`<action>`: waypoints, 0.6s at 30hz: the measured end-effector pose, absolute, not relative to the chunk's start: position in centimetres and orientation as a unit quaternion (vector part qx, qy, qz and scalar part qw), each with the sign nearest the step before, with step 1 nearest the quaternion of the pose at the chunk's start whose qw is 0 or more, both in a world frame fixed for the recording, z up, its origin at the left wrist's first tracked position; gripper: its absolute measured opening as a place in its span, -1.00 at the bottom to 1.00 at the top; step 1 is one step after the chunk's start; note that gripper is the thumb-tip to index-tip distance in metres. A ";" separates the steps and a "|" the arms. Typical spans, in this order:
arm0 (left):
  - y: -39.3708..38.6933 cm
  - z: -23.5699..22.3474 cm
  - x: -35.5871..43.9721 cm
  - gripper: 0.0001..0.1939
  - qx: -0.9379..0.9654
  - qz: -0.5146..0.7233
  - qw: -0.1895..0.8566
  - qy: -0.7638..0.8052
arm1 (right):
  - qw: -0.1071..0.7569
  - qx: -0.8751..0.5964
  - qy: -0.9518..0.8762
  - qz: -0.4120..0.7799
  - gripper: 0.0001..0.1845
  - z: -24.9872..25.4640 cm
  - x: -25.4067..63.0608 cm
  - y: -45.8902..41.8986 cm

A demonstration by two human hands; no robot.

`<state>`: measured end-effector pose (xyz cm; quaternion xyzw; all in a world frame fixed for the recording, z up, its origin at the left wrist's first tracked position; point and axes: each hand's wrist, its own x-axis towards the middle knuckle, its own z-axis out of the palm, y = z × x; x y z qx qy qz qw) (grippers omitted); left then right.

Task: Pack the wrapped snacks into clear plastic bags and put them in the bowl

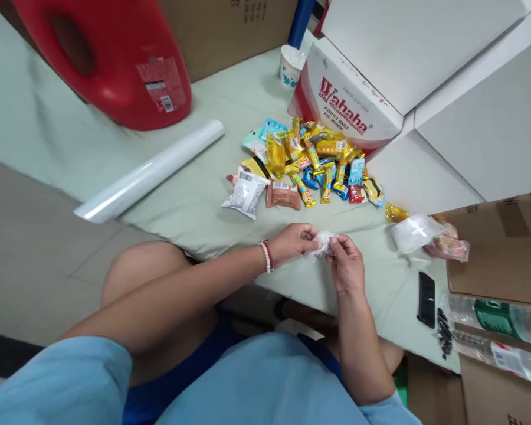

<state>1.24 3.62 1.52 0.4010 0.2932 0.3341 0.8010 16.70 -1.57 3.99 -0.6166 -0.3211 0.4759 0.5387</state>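
Observation:
My left hand (294, 242) and my right hand (346, 262) meet over the pale green cloth (194, 195), both pinching a small crumpled clear plastic bag (322, 242) between their fingertips. The left wrist wears a white bead bracelet and a red one. Just beyond the hands lies a pile of wrapped snacks (307, 162), mostly yellow, with a white packet (246, 193) and a brown packet (283, 195) at its near left edge. To the right lies a filled clear bag of snacks (427, 235).
A roll of clear film (150, 171) lies at left, a big red jug (115, 59) behind it. A Wahaha carton (345, 106), paper cup (289, 65), white boxes and a brown carton (500, 248) ring the cloth. A black phone (426, 298) and plastic bottles (500, 319) lie right.

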 end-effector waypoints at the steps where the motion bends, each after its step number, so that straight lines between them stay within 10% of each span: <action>1: 3.6 1.2 1.2 -0.58 0.403 0.344 0.788 0.313 | 0.543 -0.615 -0.313 0.478 -0.57 3.9 16.6 -1.6; 18: 2.6 0.7 1.3 -0.58 0.484 0.272 0.760 0.337 | 0.474 -0.666 -0.370 0.442 -0.60 3.8 21.6 -5.2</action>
